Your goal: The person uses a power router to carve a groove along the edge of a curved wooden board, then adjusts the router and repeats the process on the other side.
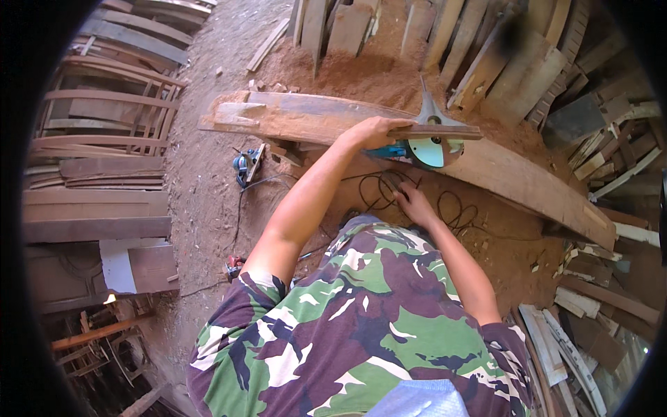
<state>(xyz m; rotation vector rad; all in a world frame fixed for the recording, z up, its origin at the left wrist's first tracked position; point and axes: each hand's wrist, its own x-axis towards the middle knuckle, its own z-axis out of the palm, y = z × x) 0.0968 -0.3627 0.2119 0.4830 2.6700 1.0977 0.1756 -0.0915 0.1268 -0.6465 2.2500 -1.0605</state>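
My left hand [377, 132] reaches forward over the workbench plank and closes on the left end of a narrow wooden strip [448, 131]. That strip lies crosswise at a power saw with a teal body [387, 150] and a round silver part [425, 153]. A pointed grey metal piece [431, 108] stands out beyond the strip. Closer to my body, my right hand [417, 207] hangs low beside the looped black cord [375, 191]. Its fingers are curled near a small dark shape, and what they hold is unclear.
The long, sawdust-covered workbench plank [313, 118] spans the area ahead. On the ground at left sit a blue power tool [244, 167] and a red one [234, 266]. Boards [354, 28] lean at the back; curved wooden pieces [111, 99] are stacked at left. Cords trail across the ground.
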